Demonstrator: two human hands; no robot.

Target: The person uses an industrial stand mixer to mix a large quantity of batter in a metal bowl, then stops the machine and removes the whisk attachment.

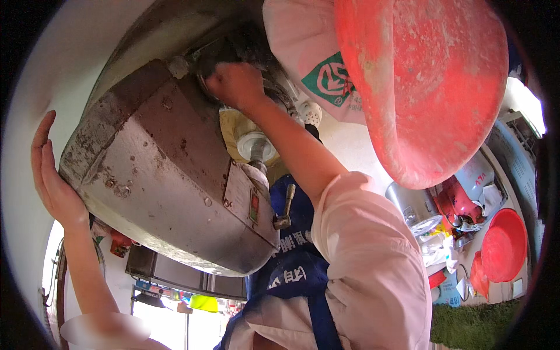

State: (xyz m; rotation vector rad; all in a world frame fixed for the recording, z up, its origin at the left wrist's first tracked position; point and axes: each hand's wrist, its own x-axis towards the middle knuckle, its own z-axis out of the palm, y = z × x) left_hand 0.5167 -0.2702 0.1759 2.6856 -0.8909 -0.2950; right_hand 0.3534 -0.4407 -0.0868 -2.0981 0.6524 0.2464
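A worn metal machine (175,175), with a small red and green switch panel (254,205) and a lever handle (288,199) at its lower right, fills the left and middle of the view. My left hand (59,179) rests against the outer corner of its housing, fingers straight and together. My right hand (236,85) is curled at the dark upper part of the machine, and what lies under its fingers is hidden. Below that wrist shows a white round fitting (253,146) on a metal shaft, with a yellowish surface behind it.
A large red plastic basin (437,87) and a pink sack (302,57) are at the upper right. Further right are a steel pot (411,208), gas cylinders (474,179) and another red basin (505,245). A dark cabinet (175,267) stands at the lower left.
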